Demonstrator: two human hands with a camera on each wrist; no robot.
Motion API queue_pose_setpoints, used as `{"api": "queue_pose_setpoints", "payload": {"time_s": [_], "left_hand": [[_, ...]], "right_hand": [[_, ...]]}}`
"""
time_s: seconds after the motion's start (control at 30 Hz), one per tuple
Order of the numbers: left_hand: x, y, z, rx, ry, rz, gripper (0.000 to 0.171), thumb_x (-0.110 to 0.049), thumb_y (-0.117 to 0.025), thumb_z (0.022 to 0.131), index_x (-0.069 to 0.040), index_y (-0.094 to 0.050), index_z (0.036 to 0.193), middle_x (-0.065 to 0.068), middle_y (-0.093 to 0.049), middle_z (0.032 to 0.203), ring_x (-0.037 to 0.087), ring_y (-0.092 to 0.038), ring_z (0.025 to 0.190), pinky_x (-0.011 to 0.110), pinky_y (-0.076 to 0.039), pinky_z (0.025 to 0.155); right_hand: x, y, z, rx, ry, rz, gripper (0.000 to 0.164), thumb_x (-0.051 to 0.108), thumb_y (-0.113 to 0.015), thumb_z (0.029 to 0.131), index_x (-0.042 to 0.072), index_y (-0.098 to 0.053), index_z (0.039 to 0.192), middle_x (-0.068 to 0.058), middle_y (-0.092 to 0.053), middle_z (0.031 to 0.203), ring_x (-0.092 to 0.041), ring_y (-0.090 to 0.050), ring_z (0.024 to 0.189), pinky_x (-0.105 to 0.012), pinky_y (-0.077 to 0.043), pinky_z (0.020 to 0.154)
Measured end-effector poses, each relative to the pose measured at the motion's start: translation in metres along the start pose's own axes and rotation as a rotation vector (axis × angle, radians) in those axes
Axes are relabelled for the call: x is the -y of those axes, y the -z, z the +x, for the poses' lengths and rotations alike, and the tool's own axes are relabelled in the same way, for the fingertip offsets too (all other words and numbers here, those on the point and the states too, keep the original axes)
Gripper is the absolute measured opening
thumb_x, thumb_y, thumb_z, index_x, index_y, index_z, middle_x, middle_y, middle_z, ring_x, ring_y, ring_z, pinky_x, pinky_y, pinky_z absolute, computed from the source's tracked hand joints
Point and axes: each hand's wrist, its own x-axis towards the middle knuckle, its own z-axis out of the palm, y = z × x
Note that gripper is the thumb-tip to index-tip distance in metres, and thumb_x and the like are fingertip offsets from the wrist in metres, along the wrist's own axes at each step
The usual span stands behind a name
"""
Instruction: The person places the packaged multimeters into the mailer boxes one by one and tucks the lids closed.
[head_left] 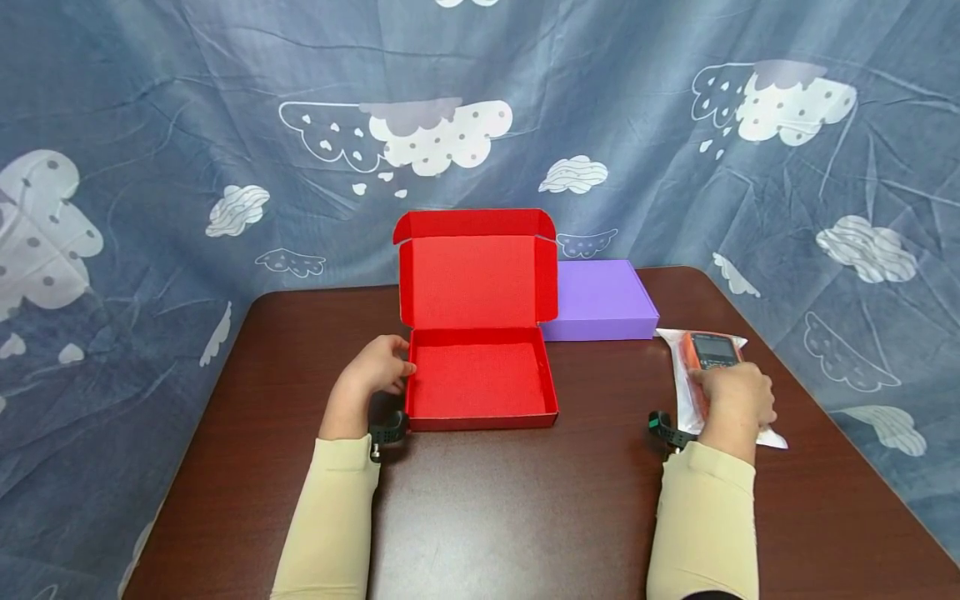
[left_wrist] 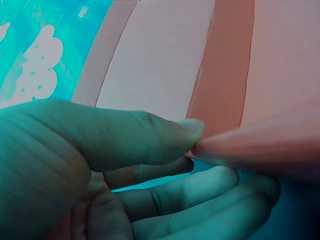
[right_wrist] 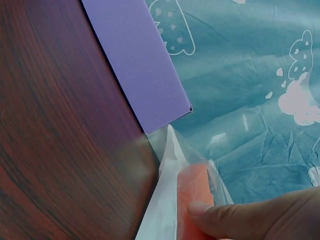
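A red cardboard box [head_left: 480, 379] with its lid [head_left: 474, 282] raised stands at the middle of the table, nothing inside it. At its left side wall, my left hand [head_left: 377, 367] pinches the edge, thumb over the wall and the fingers outside, as the left wrist view shows. On the right, an orange multimeter [head_left: 712, 348] with a grey screen lies in a clear and white plastic bag [head_left: 684, 400]. My right hand [head_left: 735, 396] grips the bagged multimeter, the thumb pressed on its orange side [right_wrist: 187, 190]; the lower part is hidden under the hand.
A closed purple box [head_left: 600, 302] stands behind and right of the red box, its near right corner close to the bag. The dark wood table [head_left: 487, 508] ends at a blue cloud-print cloth [head_left: 480, 50] at the back and sides.
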Motion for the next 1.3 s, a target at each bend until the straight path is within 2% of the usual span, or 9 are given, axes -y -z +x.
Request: {"api": "queue_pose_setpoints", "payload": {"time_s": [0.3,1.3], "left_hand": [[0.0013,0.0025,0.0013,0.0,-0.001,0.005,0.048,0.001,-0.066,0.095,0.01,-0.048,0.138,0.022,-0.065,0.095,0.028,-0.068,0.069,0.041,-0.062,0.068],[0.0008,0.0021,0.0005,0.002,0.003,-0.009,0.047,0.0,-0.066,0.095,0.01,-0.049,0.137,0.023,-0.065,0.097,0.029,-0.07,0.069,0.041,-0.062,0.069]], "right_hand": [[0.0018,0.0002,0.0023,0.037,0.002,-0.02,0.092,0.041,-0.072,0.089,-0.023,-0.032,0.141,-0.043,-0.039,0.129,-0.061,-0.045,0.118,-0.065,-0.041,0.087],[-0.0002,-0.0049,0.005,-0.048,-0.004,0.001,0.087,0.042,-0.067,0.088,-0.022,-0.037,0.139,-0.044,-0.04,0.135,-0.062,-0.044,0.123,-0.069,-0.036,0.094]]}}
